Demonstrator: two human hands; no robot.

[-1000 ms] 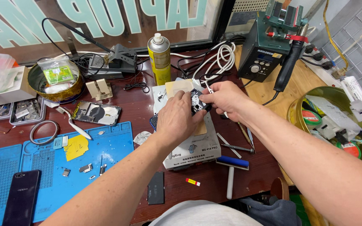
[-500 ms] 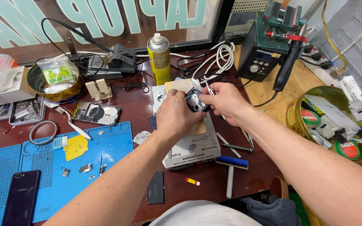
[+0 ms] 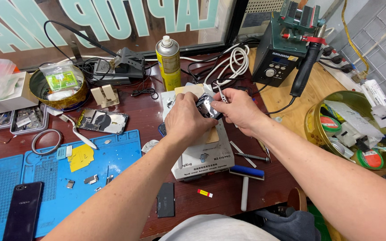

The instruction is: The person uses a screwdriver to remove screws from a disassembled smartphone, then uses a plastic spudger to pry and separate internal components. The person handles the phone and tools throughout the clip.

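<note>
Gripping a small glossy black module (image 3: 207, 107), both hands (image 3: 211, 114) closed

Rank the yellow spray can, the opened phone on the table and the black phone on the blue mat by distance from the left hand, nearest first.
From the left hand:
1. Yellow spray can, just behind it.
2. Opened phone, to its left.
3. Black phone, far left on the blue mat.

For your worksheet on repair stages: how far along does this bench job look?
Done: an opened phone lies stripped, small parts loose on the blue mat. In hand: left hand and right hand both grip a small dark component over the white machine. Left: nothing looks reassembled yet.
</note>
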